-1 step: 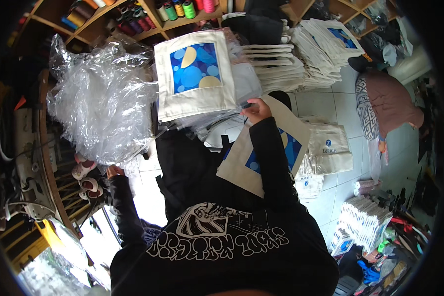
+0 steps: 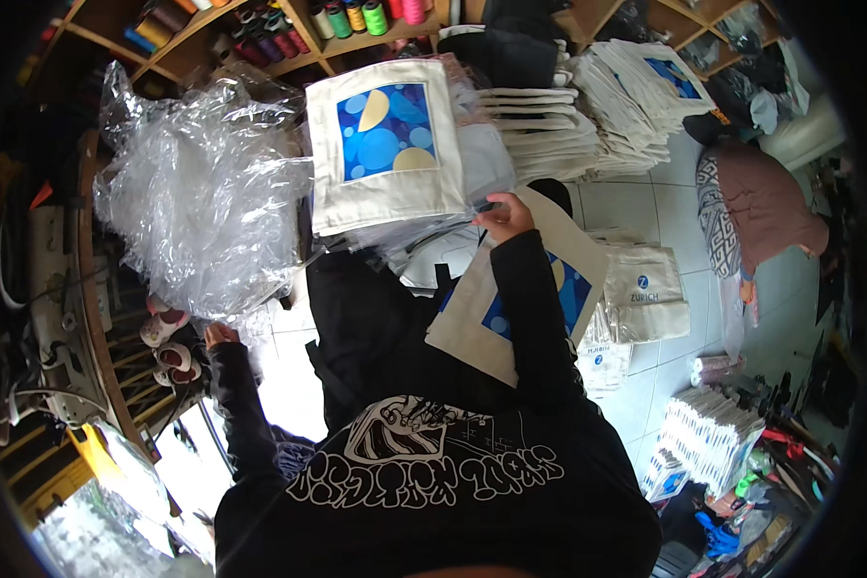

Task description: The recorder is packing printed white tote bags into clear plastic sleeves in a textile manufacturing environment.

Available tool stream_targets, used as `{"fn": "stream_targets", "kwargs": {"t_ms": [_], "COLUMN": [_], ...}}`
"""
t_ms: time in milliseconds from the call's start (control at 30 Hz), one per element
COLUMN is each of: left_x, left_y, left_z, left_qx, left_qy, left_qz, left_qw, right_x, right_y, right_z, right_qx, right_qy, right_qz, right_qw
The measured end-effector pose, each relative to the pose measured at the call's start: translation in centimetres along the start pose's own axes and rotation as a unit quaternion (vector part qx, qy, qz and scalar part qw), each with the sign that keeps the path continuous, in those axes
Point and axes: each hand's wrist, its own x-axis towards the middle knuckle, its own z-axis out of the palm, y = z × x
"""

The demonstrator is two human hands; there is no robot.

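My right hand is closed in a pinch at the lower right corner of a cream tote bag with a blue circle-patterned panel. Something small and dark shows at its fingertips, too small to name. Under that tote lie clear plastic sleeves. A second cream tote bag with a similar panel lies tilted beneath my right forearm, partly hidden by the sleeve. My left hand has its fingers curled at the lower edge of a big heap of clear plastic bags; what they grip is hidden.
Stacks of folded cream totes stand at the back right, and printed totes lie on the tiled floor. A person bends over at the far right. Thread spools fill the back shelves. A sewing machine stands left.
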Motion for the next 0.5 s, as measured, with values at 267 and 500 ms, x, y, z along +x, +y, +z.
{"fn": "stream_targets", "kwargs": {"t_ms": [267, 500], "left_x": [-1.2, -1.5], "left_y": [-14.1, -15.2], "left_z": [-4.2, -0.7], "left_qx": [0.150, -0.136], "left_qy": [0.116, -0.268], "left_qz": [-0.003, -0.183], "left_qw": [0.982, 0.936], "right_x": [-0.5, -1.3], "right_y": [-1.6, -2.9], "right_z": [0.5, -0.2], "right_qx": [-0.039, -0.090], "right_qy": [-0.010, 0.019], "right_qz": [0.029, 0.048], "right_qw": [0.999, 0.995]}}
